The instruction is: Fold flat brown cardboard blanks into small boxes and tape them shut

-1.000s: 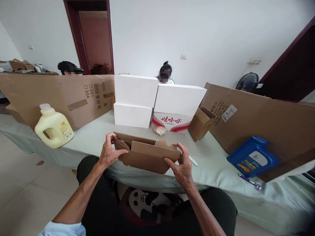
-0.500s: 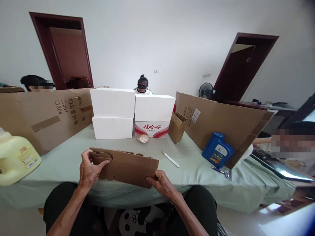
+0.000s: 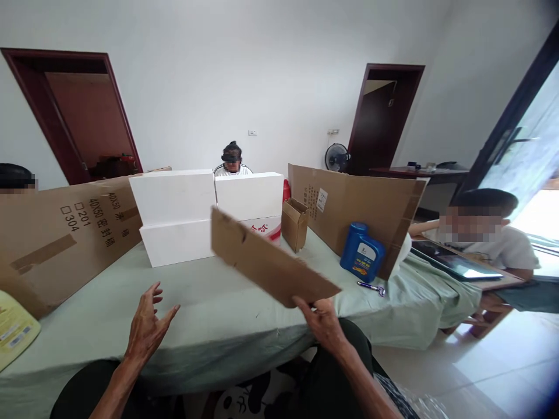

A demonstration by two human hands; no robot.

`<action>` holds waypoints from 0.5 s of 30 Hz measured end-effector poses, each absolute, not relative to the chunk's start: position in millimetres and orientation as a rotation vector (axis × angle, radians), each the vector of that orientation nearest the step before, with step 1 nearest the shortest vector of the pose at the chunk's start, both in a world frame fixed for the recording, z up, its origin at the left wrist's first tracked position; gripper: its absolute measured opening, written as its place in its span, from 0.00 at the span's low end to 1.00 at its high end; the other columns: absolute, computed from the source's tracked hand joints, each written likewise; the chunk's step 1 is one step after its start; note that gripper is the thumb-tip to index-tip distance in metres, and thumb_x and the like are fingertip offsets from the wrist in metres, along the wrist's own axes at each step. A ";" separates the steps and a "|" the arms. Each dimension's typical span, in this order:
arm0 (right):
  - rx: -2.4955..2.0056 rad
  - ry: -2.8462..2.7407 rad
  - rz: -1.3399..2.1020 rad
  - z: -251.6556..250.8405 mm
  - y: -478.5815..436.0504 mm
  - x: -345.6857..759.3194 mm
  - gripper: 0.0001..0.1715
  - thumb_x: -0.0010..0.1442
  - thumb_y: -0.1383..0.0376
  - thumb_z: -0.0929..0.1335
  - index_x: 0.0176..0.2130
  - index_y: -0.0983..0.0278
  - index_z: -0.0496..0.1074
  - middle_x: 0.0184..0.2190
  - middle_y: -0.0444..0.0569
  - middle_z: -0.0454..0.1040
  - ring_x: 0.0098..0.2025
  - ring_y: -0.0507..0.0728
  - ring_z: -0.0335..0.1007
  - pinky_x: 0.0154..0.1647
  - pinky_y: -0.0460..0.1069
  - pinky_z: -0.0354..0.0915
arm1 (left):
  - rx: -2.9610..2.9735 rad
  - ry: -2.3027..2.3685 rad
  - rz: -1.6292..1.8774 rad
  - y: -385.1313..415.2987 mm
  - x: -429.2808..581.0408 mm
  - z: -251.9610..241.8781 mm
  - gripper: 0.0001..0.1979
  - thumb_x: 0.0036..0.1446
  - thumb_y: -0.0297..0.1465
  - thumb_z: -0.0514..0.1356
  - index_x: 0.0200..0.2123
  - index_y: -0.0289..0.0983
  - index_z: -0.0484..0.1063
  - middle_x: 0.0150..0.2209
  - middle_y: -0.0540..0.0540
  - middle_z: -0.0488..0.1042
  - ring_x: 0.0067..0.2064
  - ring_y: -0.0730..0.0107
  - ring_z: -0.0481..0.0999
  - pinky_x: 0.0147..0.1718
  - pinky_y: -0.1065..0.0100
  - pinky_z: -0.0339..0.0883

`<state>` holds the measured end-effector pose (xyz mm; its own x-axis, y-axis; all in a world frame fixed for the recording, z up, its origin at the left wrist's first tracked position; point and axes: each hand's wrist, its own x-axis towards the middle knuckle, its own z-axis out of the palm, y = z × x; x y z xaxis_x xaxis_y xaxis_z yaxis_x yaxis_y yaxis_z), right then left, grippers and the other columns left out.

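Observation:
A flat piece of brown cardboard (image 3: 266, 259) is raised above the table, tilted down toward the right. My right hand (image 3: 322, 323) grips its lower right corner between thumb and fingers. My left hand (image 3: 148, 326) is off the cardboard, fingers apart, over the near left part of the green tablecloth (image 3: 205, 308). Behind the cardboard stand white boxes (image 3: 174, 201) stacked in two columns; the cardboard hides part of the lower right box with red print (image 3: 276, 230). The white pen seen earlier is not visible.
A small open brown carton (image 3: 295, 226) stands beside the boxes. Large cardboard panels (image 3: 65, 233) flank both sides. At right are a blue bottle (image 3: 361, 253) and a purple pen-like tool (image 3: 371, 288); a yellow jug (image 3: 17, 331) is at left. Several people sit around the table.
My left hand has let go of the cardboard and opened. My right hand has lifted and swung the cardboard to the right. The view has turned rightward.

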<state>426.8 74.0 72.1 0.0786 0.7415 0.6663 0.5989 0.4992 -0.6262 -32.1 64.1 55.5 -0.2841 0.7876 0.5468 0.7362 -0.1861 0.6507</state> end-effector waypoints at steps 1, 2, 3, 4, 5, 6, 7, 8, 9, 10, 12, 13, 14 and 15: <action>-1.215 -1.535 0.067 78.2 79.2 444.9 0.38 0.68 0.41 0.68 0.17 0.58 0.60 0.18 0.46 0.65 0.24 0.54 0.58 0.28 0.51 0.58 | 1.865 1.973 1.461 65.9 -33.7 50.1 0.44 0.59 0.61 0.61 0.68 0.38 0.65 0.58 0.33 0.76 0.56 0.39 0.82 0.44 0.47 0.82; -1.255 -1.468 -0.025 85.4 85.1 463.2 0.39 0.68 0.40 0.68 0.17 0.58 0.58 0.16 0.46 0.64 0.23 0.54 0.57 0.28 0.51 0.58 | 1.880 1.972 1.419 68.0 -35.5 43.9 0.41 0.59 0.60 0.60 0.65 0.38 0.68 0.56 0.33 0.77 0.55 0.40 0.82 0.42 0.48 0.82; -1.307 -1.405 -0.119 93.1 91.6 481.1 0.40 0.68 0.39 0.67 0.16 0.57 0.56 0.15 0.45 0.62 0.22 0.54 0.56 0.28 0.51 0.57 | 1.895 1.966 1.370 70.1 -37.4 37.3 0.39 0.59 0.59 0.60 0.63 0.39 0.70 0.55 0.34 0.78 0.54 0.41 0.83 0.41 0.50 0.82; -1.366 -1.349 -0.210 101.0 98.6 497.8 0.39 0.68 0.39 0.66 0.16 0.56 0.55 0.15 0.46 0.62 0.22 0.54 0.56 0.28 0.51 0.57 | 1.906 1.960 1.319 72.2 -39.3 30.5 0.36 0.59 0.58 0.60 0.60 0.39 0.72 0.54 0.34 0.80 0.53 0.42 0.83 0.40 0.51 0.82; -1.432 -1.303 -0.289 108.5 106.2 512.9 0.38 0.68 0.40 0.65 0.17 0.56 0.54 0.16 0.47 0.63 0.23 0.54 0.58 0.29 0.52 0.58 | 1.913 1.956 1.273 74.0 -40.8 23.9 0.34 0.58 0.57 0.60 0.58 0.39 0.74 0.52 0.35 0.81 0.52 0.42 0.84 0.40 0.52 0.82; -1.492 -1.268 -0.345 115.4 114.2 526.1 0.35 0.68 0.41 0.64 0.18 0.55 0.55 0.18 0.49 0.67 0.25 0.56 0.61 0.31 0.52 0.60 | 1.917 1.954 1.228 75.6 -42.0 17.6 0.33 0.58 0.56 0.60 0.56 0.39 0.75 0.51 0.35 0.82 0.51 0.43 0.84 0.40 0.52 0.81; -1.539 -1.246 -0.377 121.2 122.6 537.1 0.32 0.68 0.44 0.63 0.19 0.56 0.56 0.21 0.52 0.71 0.28 0.58 0.65 0.33 0.53 0.62 | 1.916 1.954 1.187 76.7 -42.6 11.8 0.31 0.57 0.55 0.60 0.54 0.39 0.76 0.49 0.35 0.83 0.51 0.43 0.84 0.40 0.52 0.81; -1.582 -1.233 -0.390 125.9 131.2 546.0 0.28 0.69 0.47 0.62 0.21 0.56 0.59 0.25 0.55 0.74 0.31 0.60 0.69 0.36 0.53 0.64 | 1.911 1.957 1.151 77.4 -42.5 6.7 0.30 0.55 0.54 0.60 0.52 0.39 0.77 0.48 0.35 0.84 0.50 0.43 0.85 0.41 0.52 0.81; -1.619 -1.225 -0.386 129.3 140.0 552.9 0.24 0.68 0.51 0.62 0.23 0.57 0.63 0.29 0.58 0.77 0.35 0.62 0.72 0.39 0.54 0.65 | 1.902 1.958 1.119 77.5 -41.8 2.2 0.29 0.54 0.53 0.60 0.50 0.39 0.78 0.47 0.36 0.85 0.50 0.43 0.85 0.42 0.52 0.81; -1.658 -1.221 -0.374 131.6 148.8 557.9 0.20 0.68 0.54 0.63 0.26 0.59 0.67 0.33 0.60 0.79 0.39 0.64 0.74 0.41 0.54 0.66 | 1.892 1.957 1.088 77.1 -40.4 -1.8 0.28 0.53 0.53 0.60 0.49 0.40 0.79 0.46 0.37 0.85 0.49 0.44 0.85 0.42 0.52 0.81; -1.764 -1.208 -0.342 133.0 166.4 563.2 0.16 0.67 0.59 0.63 0.32 0.62 0.73 0.38 0.63 0.81 0.43 0.66 0.77 0.43 0.54 0.67 | 1.869 1.947 1.039 75.5 -36.5 -8.8 0.26 0.52 0.51 0.60 0.47 0.41 0.79 0.45 0.38 0.86 0.48 0.45 0.85 0.44 0.53 0.81; -1.822 -1.200 -0.320 132.4 175.0 564.1 0.15 0.67 0.60 0.63 0.35 0.64 0.75 0.40 0.65 0.81 0.44 0.67 0.77 0.44 0.55 0.67 | 1.858 1.942 1.023 74.6 -34.3 -11.9 0.26 0.51 0.51 0.61 0.46 0.41 0.80 0.45 0.38 0.86 0.48 0.45 0.85 0.44 0.53 0.81; -1.879 -1.196 -0.296 131.3 183.4 564.0 0.16 0.68 0.61 0.63 0.37 0.66 0.77 0.42 0.66 0.82 0.45 0.68 0.78 0.44 0.55 0.67 | 1.850 1.937 1.012 73.8 -32.3 -14.9 0.25 0.50 0.50 0.61 0.45 0.41 0.80 0.44 0.39 0.86 0.47 0.46 0.86 0.45 0.53 0.81; -1.931 -1.195 -0.271 129.7 191.5 563.1 0.17 0.68 0.62 0.63 0.39 0.68 0.79 0.43 0.68 0.82 0.46 0.68 0.78 0.45 0.55 0.67 | 1.845 1.933 1.004 73.2 -30.7 -17.8 0.25 0.50 0.50 0.60 0.45 0.41 0.80 0.44 0.39 0.86 0.47 0.46 0.86 0.46 0.53 0.81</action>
<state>563.1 191.5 129.7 0.5247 0.6415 0.5596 0.8200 -0.2045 -0.5346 -30.7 73.2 -17.8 -0.1407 0.9571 0.2535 0.7576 -0.0608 0.6499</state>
